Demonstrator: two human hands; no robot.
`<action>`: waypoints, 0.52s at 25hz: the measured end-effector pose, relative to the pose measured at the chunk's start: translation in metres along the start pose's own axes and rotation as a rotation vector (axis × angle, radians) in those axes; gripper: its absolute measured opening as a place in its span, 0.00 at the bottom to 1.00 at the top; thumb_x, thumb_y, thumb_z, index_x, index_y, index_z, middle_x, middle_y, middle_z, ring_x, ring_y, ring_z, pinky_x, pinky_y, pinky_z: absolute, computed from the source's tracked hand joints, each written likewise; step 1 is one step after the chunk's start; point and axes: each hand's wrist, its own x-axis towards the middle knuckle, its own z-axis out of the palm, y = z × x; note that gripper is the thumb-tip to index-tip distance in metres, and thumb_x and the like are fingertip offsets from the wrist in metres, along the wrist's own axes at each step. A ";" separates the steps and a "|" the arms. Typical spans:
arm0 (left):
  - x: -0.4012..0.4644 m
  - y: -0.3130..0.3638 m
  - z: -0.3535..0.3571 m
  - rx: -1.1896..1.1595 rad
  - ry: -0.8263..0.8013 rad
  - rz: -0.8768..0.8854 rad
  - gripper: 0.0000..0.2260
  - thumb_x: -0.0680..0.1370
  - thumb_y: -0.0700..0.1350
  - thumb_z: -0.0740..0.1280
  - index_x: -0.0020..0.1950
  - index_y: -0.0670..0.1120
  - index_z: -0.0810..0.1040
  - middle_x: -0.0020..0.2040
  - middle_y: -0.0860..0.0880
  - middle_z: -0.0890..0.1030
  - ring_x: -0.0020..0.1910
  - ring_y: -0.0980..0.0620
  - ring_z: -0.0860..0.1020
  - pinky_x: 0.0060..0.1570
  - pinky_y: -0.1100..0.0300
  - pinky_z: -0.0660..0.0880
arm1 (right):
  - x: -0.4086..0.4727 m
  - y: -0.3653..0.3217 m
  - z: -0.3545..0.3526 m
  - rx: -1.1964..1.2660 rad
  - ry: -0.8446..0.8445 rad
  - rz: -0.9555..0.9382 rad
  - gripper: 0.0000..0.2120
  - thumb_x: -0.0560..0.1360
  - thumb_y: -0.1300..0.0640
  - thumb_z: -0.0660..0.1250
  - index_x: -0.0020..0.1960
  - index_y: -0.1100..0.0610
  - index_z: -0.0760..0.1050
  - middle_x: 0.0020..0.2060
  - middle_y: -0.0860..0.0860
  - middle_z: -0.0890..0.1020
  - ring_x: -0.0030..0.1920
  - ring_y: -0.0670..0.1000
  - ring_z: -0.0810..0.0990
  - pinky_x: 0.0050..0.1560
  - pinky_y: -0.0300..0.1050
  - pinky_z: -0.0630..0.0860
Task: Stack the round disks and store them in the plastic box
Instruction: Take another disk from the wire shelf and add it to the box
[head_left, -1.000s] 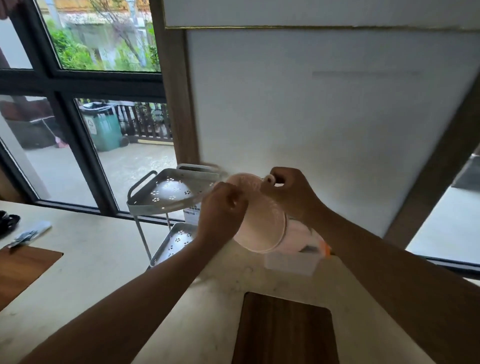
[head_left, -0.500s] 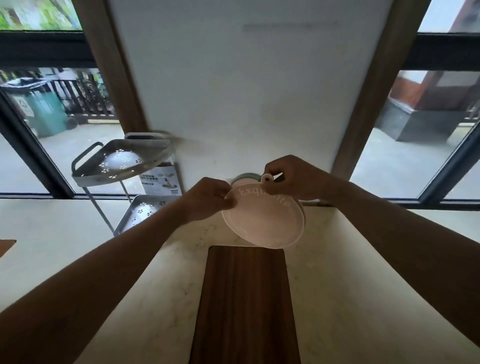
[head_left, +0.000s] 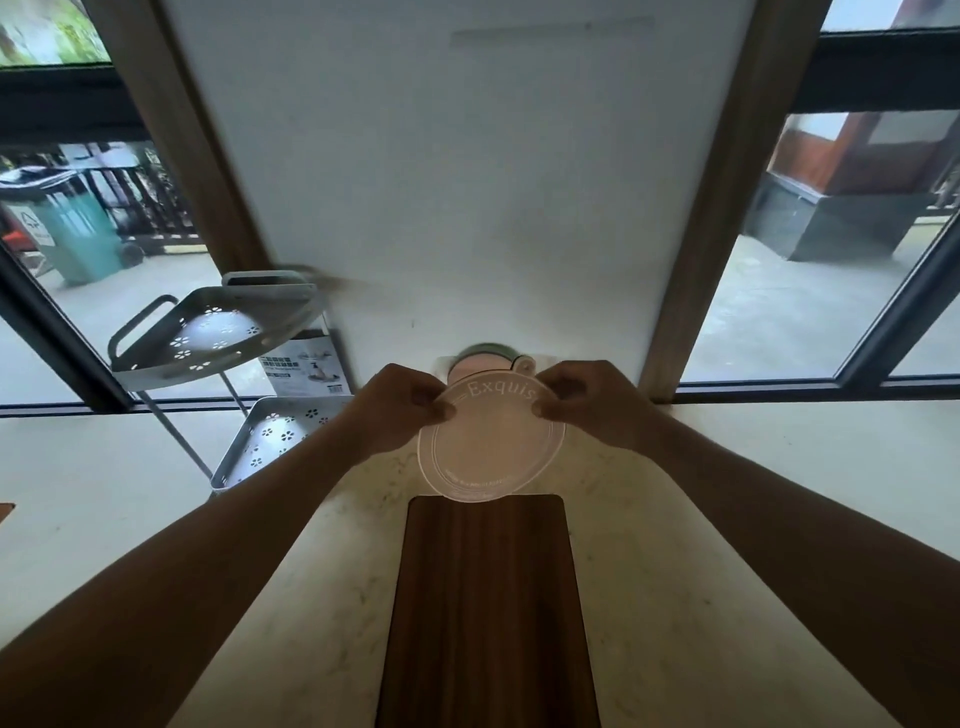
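Head view: left hand (head_left: 400, 410) and right hand (head_left: 587, 402) pinch pale disk (head_left: 491, 447), hiding box (mostly).

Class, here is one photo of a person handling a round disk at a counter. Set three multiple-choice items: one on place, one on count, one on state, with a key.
1. Where is the rack?
A. left of the hands
B. right of the hands
C. on the board

2. How many hands grip the disk?
A. none
B. one
C. two

3. The disk is:
A. flat on the board
B. held up, tilted
C. on the rack

Key: 1 A, the rack stands left of the left hand. 2 C, the right hand pinches it too. 3 B, it is held above the counter beyond the board.
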 end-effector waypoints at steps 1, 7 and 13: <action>0.003 -0.005 0.002 -0.016 -0.006 -0.008 0.05 0.72 0.41 0.74 0.48 0.46 0.86 0.35 0.55 0.85 0.31 0.64 0.79 0.36 0.63 0.74 | 0.001 0.009 0.003 0.001 0.006 0.026 0.09 0.70 0.52 0.76 0.50 0.50 0.84 0.42 0.44 0.86 0.42 0.44 0.84 0.43 0.41 0.81; 0.035 -0.043 0.013 -0.104 0.008 -0.138 0.03 0.72 0.40 0.74 0.46 0.44 0.85 0.41 0.43 0.86 0.42 0.42 0.85 0.48 0.44 0.81 | 0.031 0.051 0.021 -0.038 -0.008 0.134 0.06 0.71 0.59 0.75 0.48 0.51 0.84 0.38 0.43 0.85 0.37 0.43 0.84 0.42 0.42 0.82; 0.105 -0.079 0.013 -0.087 0.126 -0.206 0.06 0.68 0.44 0.78 0.42 0.48 0.84 0.40 0.46 0.86 0.40 0.46 0.85 0.47 0.44 0.83 | 0.100 0.078 0.027 -0.139 0.083 0.085 0.07 0.71 0.56 0.74 0.48 0.53 0.85 0.37 0.44 0.85 0.39 0.43 0.83 0.39 0.37 0.74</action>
